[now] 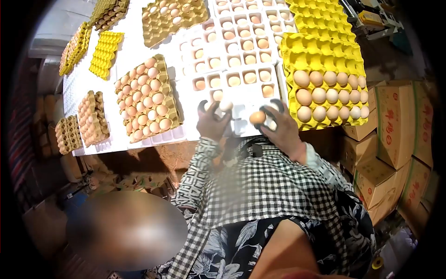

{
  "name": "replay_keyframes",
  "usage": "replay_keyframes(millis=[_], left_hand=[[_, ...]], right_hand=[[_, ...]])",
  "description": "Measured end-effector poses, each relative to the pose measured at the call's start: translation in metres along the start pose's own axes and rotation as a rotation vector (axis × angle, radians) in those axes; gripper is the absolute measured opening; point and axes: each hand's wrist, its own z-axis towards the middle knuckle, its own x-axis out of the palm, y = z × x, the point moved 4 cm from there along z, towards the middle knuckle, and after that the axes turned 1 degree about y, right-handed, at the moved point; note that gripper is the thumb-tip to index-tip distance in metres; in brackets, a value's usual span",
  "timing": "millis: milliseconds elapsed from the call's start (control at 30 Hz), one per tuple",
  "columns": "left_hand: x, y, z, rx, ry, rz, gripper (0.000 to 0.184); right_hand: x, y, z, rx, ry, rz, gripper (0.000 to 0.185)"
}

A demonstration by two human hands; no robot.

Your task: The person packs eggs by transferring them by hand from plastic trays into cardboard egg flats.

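Nearest the camera is the wearer's floral garment (232,239), with a checked apron (278,186) above it reaching up to the edge of the white surface (106,90). Both hands work at the near end of a white tray (239,111) with square pockets. The brown egg (257,117) lies just left of the right hand (281,130), between that hand's forefinger and thumb, over the pockets; the right hand is clearly the nearer one. Its long axis seems to run roughly left to right, though the egg looks almost round from here. The right fingers are bent inward and appear closed on it, with more pale shapes partly hidden under them. The pale egg (226,105) sits at the right side of the left hand (213,122), against the forefinger and above the thumb; those fingers are half curled, and I cannot tell whether they grip it or only touch it. Both eggs thus lie between the two hands. A yellow tray (325,63) stands just beyond the right hand.

For writing, the stacked cartons (395,125) carry red Chinese characters, apparently 鲜鸡, above a round mark. The left sleeve (193,176) bears block capitals, too creased to read.
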Motion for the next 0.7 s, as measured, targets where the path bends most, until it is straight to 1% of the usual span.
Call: replay_keyframes(millis=[33,67,133,167,200,233,267,300,333,367,400,467,533,567,600,667,700], left_hand=[[0.007,-0.002,0.003,0.08,-0.109,0.045,0.058],[0.015,-0.005,0.009,0.14,-0.139,0.07,0.057],[0.023,-0.02,0.02,0.257,-0.203,0.125,0.057],[0.024,-0.031,0.029,0.263,-0.131,0.2,0.054],[0.027,-0.036,0.035,0.272,-0.061,0.277,0.051],[0.023,-0.033,0.035,0.385,-0.176,0.244,0.049],[0.023,-0.026,0.032,0.377,-0.071,0.106,0.05],[0.023,-0.019,0.025,0.373,0.033,-0.03,0.05],[0.031,-0.014,0.02,0.445,0.069,-0.147,0.051],[0.038,-0.008,0.015,0.516,0.114,-0.265,0.052],[0.05,-0.006,0.012,0.423,0.238,-0.176,0.053],[0.054,-0.005,0.007,0.388,0.306,-0.137,0.055],[0.038,-0.016,0.004,0.562,0.081,-0.342,0.055],[0.036,-0.014,-0.005,0.491,0.077,-0.438,0.053],[0.041,-0.014,-0.013,0.593,0.144,-0.34,0.05],[0.062,-0.001,-0.019,0.816,0.274,-0.145,0.045],[0.08,0.008,-0.023,1.098,0.096,0.126,0.04]], right_hand=[[0.016,0.002,0.012,0.048,0.003,-0.151,0.05],[0.029,0.0,0.023,0.098,0.007,-0.301,0.054],[0.057,-0.017,0.042,0.021,-0.118,-0.504,0.05],[0.076,-0.039,0.043,-0.08,-0.207,-0.565,0.051],[0.079,-0.036,0.051,-0.087,-0.202,-0.633,0.054],[0.077,-0.037,0.051,-0.022,-0.139,-0.533,0.053],[0.073,-0.039,0.051,0.04,-0.082,-0.428,0.053],[0.068,-0.026,0.047,0.053,0.032,-0.398,0.052],[0.068,-0.018,0.039,0.071,0.151,-0.366,0.052],[0.07,-0.012,0.032,-0.04,0.191,-0.331,0.049],[0.079,-0.015,0.029,-0.019,0.206,-0.422,0.049],[0.075,-0.017,0.025,0.003,0.11,-0.404,0.048],[0.064,-0.01,0.027,-0.038,-0.081,-0.506,0.048],[0.065,-0.018,0.027,-0.166,-0.193,-0.581,0.043],[0.072,-0.031,0.028,-0.193,-0.146,-0.641,0.039],[0.088,-0.057,0.023,-0.156,-0.158,-0.727,0.035],[0.087,-0.061,0.019,-0.15,-0.148,-0.628,0.036]])
